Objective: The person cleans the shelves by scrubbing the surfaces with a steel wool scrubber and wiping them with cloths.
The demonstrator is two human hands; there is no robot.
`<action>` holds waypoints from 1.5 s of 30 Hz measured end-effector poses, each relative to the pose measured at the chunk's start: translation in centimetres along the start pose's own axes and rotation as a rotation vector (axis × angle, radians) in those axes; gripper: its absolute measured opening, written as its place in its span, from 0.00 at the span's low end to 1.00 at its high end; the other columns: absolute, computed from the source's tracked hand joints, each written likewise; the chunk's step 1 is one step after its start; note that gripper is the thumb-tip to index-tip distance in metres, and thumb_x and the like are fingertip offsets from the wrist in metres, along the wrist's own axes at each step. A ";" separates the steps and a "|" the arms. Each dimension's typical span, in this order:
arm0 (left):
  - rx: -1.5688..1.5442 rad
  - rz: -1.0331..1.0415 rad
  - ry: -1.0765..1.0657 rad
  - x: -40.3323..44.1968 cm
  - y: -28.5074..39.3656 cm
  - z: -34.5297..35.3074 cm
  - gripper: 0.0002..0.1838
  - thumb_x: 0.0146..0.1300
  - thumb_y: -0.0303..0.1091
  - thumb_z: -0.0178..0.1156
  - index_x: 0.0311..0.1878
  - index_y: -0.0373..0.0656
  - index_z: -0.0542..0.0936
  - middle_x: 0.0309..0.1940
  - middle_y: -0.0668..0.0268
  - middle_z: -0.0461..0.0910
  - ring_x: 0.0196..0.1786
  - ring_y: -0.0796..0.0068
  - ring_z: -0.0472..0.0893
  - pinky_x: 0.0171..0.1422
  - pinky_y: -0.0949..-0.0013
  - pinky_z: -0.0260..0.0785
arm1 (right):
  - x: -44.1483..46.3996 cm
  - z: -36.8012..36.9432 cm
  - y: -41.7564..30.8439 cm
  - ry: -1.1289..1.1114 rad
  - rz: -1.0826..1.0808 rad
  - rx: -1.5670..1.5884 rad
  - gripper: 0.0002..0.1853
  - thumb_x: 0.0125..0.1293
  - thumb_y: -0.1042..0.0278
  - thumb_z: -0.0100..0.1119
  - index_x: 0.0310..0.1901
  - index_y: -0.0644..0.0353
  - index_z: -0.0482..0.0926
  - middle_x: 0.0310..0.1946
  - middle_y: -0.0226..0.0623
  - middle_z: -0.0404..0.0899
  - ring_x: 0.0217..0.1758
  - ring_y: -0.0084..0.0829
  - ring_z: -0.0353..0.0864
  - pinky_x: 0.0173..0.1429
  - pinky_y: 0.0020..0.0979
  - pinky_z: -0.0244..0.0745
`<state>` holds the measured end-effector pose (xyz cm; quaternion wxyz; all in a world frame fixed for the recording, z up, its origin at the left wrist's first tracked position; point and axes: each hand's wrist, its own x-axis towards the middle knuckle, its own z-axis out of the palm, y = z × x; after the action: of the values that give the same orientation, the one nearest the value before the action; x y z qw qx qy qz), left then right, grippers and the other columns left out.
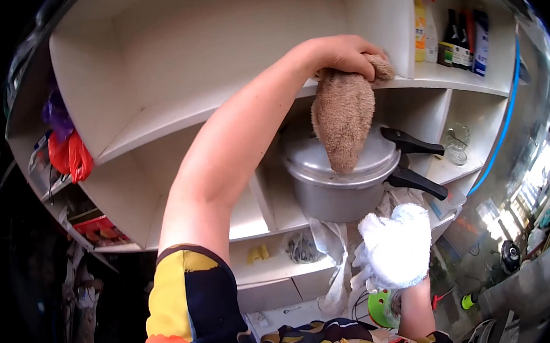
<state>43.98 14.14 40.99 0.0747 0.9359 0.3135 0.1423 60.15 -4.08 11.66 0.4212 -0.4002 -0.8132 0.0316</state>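
My left hand [346,53] is closed around a brown terry cloth [346,115] at the edge of the upper shelf [245,106]. Part of the cloth hangs down in front of a grey metal pressure cooker [331,196] with two black handles, which sits on the shelf below. Lower right, a bunched white towel [398,246] covers my right hand, so its fingers are hidden; only the forearm and wrist [417,295] show beneath it. The towel is close to the cooker's lower handle.
Bottles [451,41] stand in the upper right compartment, and glassware [457,143] sits below them. A blue tube [507,120] runs down the cabinet's right edge. Red plastic bags [70,157] hang at the left. A pale cloth [330,250] hangs under the cooker.
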 end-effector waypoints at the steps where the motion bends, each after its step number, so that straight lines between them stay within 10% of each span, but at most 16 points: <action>1: 0.052 0.059 0.055 -2.0 -0.3 -0.1 0.31 0.46 0.37 0.64 0.60 0.52 0.80 0.52 0.59 0.82 0.52 0.63 0.80 0.59 0.66 0.71 | 2.0 -1.1 -1.8 0.048 -0.210 -0.636 0.16 0.55 0.59 0.59 0.45 0.51 0.83 0.41 0.37 0.82 0.45 0.48 0.78 0.57 0.52 0.66; 6: 0.300 0.322 0.348 -12.9 -4.4 0.1 0.30 0.41 0.26 0.59 0.54 0.46 0.82 0.57 0.57 0.78 0.56 0.59 0.79 0.63 0.64 0.70 | 3.9 0.9 -4.3 0.053 -0.231 -0.485 0.20 0.55 0.55 0.59 0.50 0.48 0.83 0.43 0.37 0.82 0.51 0.50 0.76 0.61 0.53 0.64; 17: -0.006 -0.195 1.328 -34.3 -6.4 9.6 0.27 0.42 0.20 0.63 0.52 0.42 0.81 0.59 0.59 0.73 0.62 0.62 0.74 0.65 0.63 0.68 | 6.3 7.1 -3.2 0.142 -0.158 -0.444 0.25 0.59 0.55 0.60 0.58 0.51 0.80 0.55 0.41 0.78 0.62 0.50 0.71 0.72 0.51 0.56; 26: 0.528 -0.022 1.225 -23.2 -9.1 12.2 0.34 0.34 0.23 0.74 0.52 0.56 0.83 0.60 0.62 0.65 0.61 0.56 0.66 0.67 0.55 0.60 | 6.2 4.8 -8.0 0.041 -0.195 -0.588 0.22 0.58 0.62 0.59 0.56 0.53 0.81 0.53 0.39 0.80 0.59 0.49 0.74 0.68 0.50 0.61; 39: -0.185 -0.197 0.775 -30.0 -13.2 28.8 0.30 0.42 0.16 0.62 0.54 0.50 0.79 0.55 0.51 0.71 0.58 0.46 0.72 0.63 0.54 0.66 | 7.2 9.0 -6.9 0.089 -0.386 -0.526 0.24 0.55 0.60 0.62 0.55 0.56 0.80 0.51 0.41 0.80 0.55 0.51 0.75 0.66 0.52 0.63; 42: -0.126 -0.164 0.758 -31.4 -13.0 25.2 0.28 0.44 0.15 0.60 0.53 0.45 0.79 0.58 0.54 0.72 0.59 0.48 0.73 0.64 0.55 0.68 | 5.0 14.3 -1.3 0.098 0.521 1.707 0.25 0.75 0.58 0.45 0.68 0.62 0.65 0.65 0.42 0.71 0.67 0.42 0.70 0.72 0.43 0.63; 45: -0.233 -0.271 1.057 -32.2 -13.5 21.1 0.29 0.44 0.14 0.60 0.53 0.43 0.78 0.61 0.56 0.72 0.65 0.52 0.71 0.68 0.58 0.65 | 8.8 13.2 -5.2 0.134 0.301 1.530 0.25 0.75 0.58 0.46 0.65 0.68 0.67 0.59 0.43 0.75 0.60 0.37 0.77 0.66 0.38 0.70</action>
<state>18.40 4.19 10.83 0.0278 0.6740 0.4081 0.6152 44.67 2.14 10.98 0.6196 -0.1058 -0.4751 0.6158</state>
